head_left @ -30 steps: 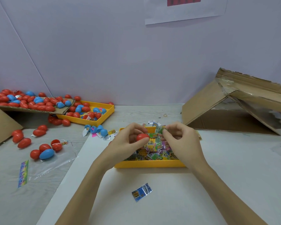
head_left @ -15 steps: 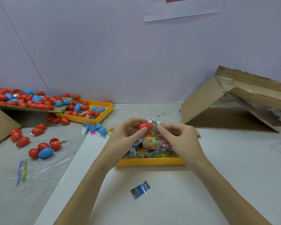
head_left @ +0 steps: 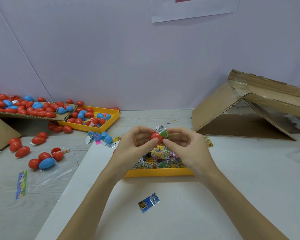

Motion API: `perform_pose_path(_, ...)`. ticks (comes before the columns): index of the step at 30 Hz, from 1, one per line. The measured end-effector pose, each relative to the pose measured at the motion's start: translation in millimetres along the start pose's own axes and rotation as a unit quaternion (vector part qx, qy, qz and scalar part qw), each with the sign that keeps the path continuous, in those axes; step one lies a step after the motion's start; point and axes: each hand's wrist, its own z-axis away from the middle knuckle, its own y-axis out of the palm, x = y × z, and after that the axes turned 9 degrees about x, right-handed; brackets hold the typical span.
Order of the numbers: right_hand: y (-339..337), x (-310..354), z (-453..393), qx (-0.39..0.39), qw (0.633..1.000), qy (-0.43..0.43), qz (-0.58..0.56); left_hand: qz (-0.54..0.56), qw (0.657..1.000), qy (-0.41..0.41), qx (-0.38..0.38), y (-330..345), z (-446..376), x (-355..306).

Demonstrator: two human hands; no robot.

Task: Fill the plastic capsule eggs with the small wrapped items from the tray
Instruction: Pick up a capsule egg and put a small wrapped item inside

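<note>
My left hand point(head_left: 137, 146) pinches a red capsule egg half point(head_left: 155, 137) between thumb and fingers, held above the yellow tray point(head_left: 158, 172). My right hand point(head_left: 189, 149) pinches a green wrapped item point(head_left: 165, 134) and holds it against the open side of the red half. The tray below holds several small wrapped items point(head_left: 160, 158) in mixed colours. My hands hide the tray's far side.
A blue wrapped item point(head_left: 149, 202) lies loose on the white sheet near me. Red and blue eggs point(head_left: 42, 160) lie scattered at left, beside a second yellow tray point(head_left: 109, 121) and a cardboard flap piled with eggs point(head_left: 28, 108). A torn cardboard box point(head_left: 249, 110) stands at right.
Both hands have risen slightly and come together. The green wrapped item has moved up against the red egg half.
</note>
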Motion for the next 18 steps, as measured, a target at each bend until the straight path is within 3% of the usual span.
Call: perform_pose_path(18,6.9,2.5,3.2,-0.044,0.998,-0.041,-0.005,-0.006,1.0,-0.018,-0.018,2.9,-0.8,-6.1)
